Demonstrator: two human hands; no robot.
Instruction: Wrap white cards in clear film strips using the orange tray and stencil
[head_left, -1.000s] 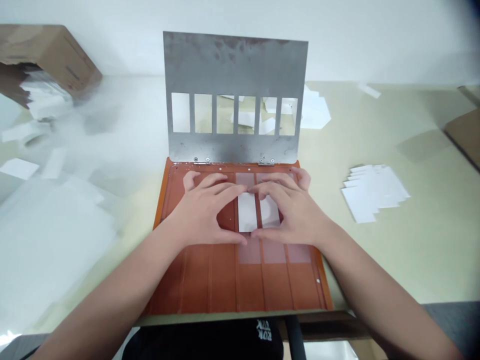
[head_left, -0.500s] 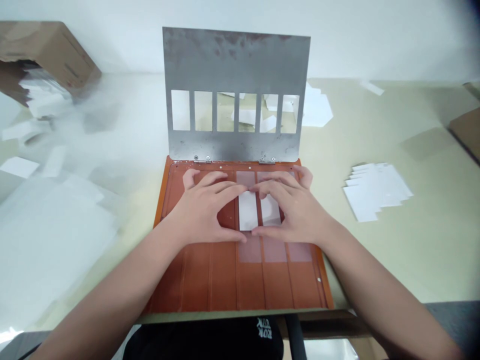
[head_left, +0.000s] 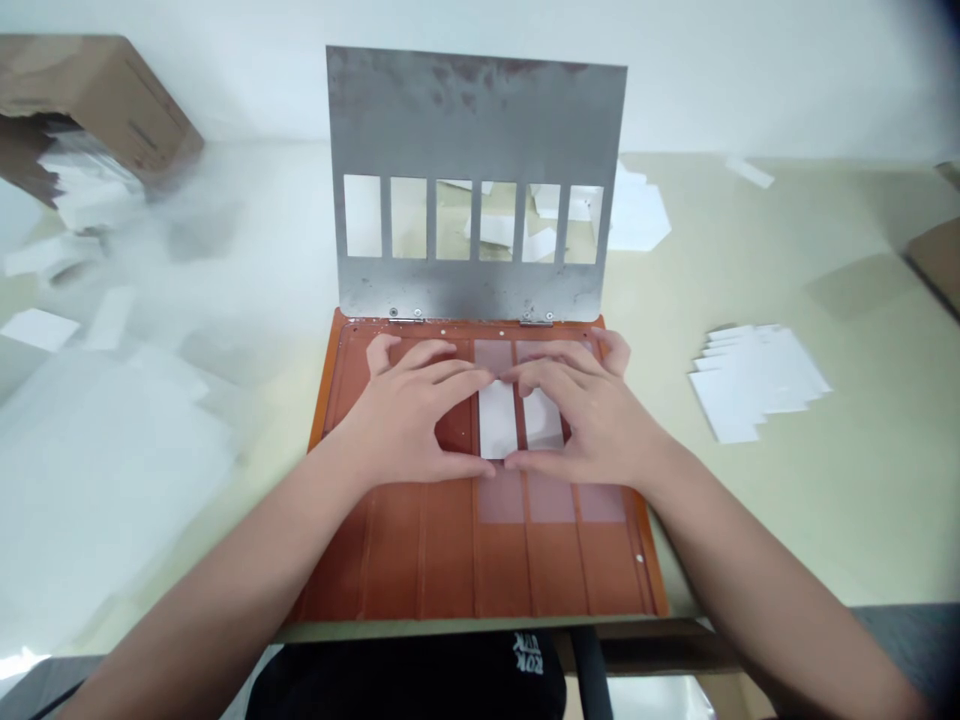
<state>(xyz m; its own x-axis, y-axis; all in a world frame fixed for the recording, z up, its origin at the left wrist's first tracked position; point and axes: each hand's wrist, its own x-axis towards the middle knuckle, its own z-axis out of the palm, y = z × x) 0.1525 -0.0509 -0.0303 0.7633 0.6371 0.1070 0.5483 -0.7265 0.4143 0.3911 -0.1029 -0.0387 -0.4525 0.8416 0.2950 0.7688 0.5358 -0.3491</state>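
A white card (head_left: 498, 422) lies in one channel of a reddish-brown grooved board (head_left: 390, 570), on top of a translucent strip (head_left: 501, 497). My left hand (head_left: 409, 420) and my right hand (head_left: 589, 415) meet over this card. The index fingertips are at its far edge and the thumbs at its near edge, so it sits between them. A second white card (head_left: 543, 420) lies one channel to the right, partly covered by my right hand. More translucent strips show in the channels on the right. A grey metal plate (head_left: 480, 120) with several rectangular cutouts stands upright, hinged to the board's far edge.
Fanned white cards (head_left: 761, 380) lie on the table at right. Another white pile (head_left: 641, 210) is behind the plate. At left are a cardboard box (head_left: 127, 100) holding white pieces, loose white cards (head_left: 39, 330) and a large translucent sheet (head_left: 112, 470).
The view has shifted very slightly. My hands keep the same pose around the white card, and nothing else has visibly moved.
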